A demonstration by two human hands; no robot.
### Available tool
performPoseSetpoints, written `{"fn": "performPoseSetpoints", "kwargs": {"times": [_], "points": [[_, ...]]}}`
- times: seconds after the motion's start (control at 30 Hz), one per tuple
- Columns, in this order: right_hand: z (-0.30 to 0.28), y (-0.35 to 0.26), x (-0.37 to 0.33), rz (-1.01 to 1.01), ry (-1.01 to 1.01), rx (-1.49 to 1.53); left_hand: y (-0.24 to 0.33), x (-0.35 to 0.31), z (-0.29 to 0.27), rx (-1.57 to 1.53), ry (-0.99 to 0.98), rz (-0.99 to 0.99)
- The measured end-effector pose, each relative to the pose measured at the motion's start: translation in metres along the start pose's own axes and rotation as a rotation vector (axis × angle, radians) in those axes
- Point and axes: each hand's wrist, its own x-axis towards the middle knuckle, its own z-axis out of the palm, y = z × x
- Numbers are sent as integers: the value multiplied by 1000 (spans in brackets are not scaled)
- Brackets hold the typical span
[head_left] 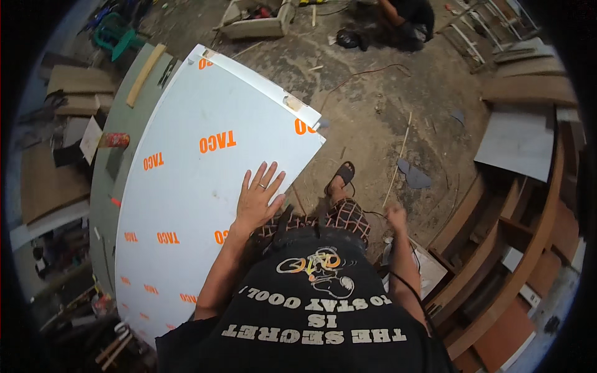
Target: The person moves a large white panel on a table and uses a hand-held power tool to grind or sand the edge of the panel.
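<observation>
A large white panel (180, 186) printed with orange lettering lies along my left side, on top of a grey-green surface (115, 180). My left hand (258, 196) rests on the panel near its right edge, fingers spread, a ring on one of them. Along the far edge of the panel runs a white strip (261, 84) with small brownish patches. Out to the right of my body, away from the panel, my right hand (395, 217) is closed. A dark cord (375, 213) passes close to it; what the fingers hold, if anything, cannot be made out.
Wooden cabinet frames (497, 230) stand at my right. A thin stick (398, 152) and grey scraps (414, 174) lie on the concrete floor. Farther off are a bin (255, 22), a crouching person (407, 22) and a green chair (116, 35). Stacked boards (56, 180) line the left.
</observation>
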Motion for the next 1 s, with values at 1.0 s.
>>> {"fn": "performPoseSetpoints", "kwargs": {"times": [1.0], "points": [[-99, -121, 94, 122, -98, -125, -9, 201, -4, -161, 307, -597]]}}
